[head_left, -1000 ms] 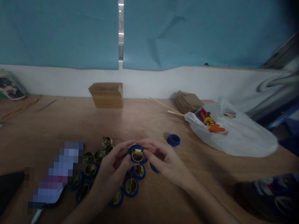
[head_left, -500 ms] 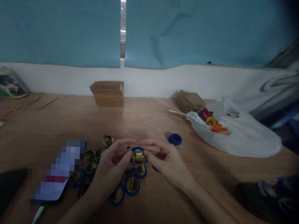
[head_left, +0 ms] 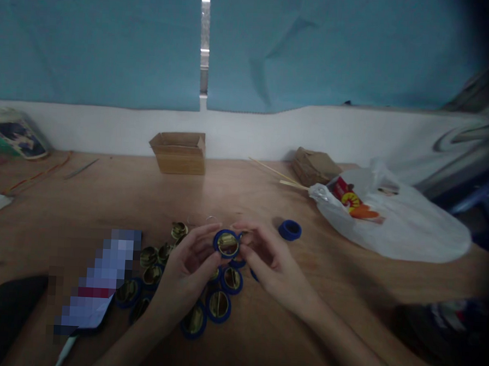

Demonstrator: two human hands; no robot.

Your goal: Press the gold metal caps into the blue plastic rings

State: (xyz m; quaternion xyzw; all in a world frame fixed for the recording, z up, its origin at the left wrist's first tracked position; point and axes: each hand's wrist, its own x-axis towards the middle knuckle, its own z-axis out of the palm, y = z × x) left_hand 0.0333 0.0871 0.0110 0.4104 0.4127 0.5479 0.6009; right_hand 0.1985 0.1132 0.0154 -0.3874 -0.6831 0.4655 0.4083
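Between my hands is a round badge (head_left: 227, 244) with a blue rim, its gold back and pin bar facing me. My left hand (head_left: 191, 262) pinches it from the left with thumb and fingers. From the right, my right hand (head_left: 267, 258) closes at its edge, with a small gold part (head_left: 244, 235) by the fingertips. Several similar blue-rimmed badges lie below, including one badge (head_left: 218, 305) with its pin back up. Several gold pin backs (head_left: 149, 256) lie left of my left hand, partly hidden by it.
A stack of blue rings (head_left: 290, 229) stands to the right. A phone (head_left: 100, 284) with a cable lies left. Behind are an open cardboard box (head_left: 182, 158), a brown paper package (head_left: 316, 167) and a white plastic bag (head_left: 414, 230). A dark bottle (head_left: 437, 329) is at right.
The badge has been raised slightly and tilted between my fingers. My right fingertips have shifted to its right edge, and a small gold part now shows there. The view has moved slightly.
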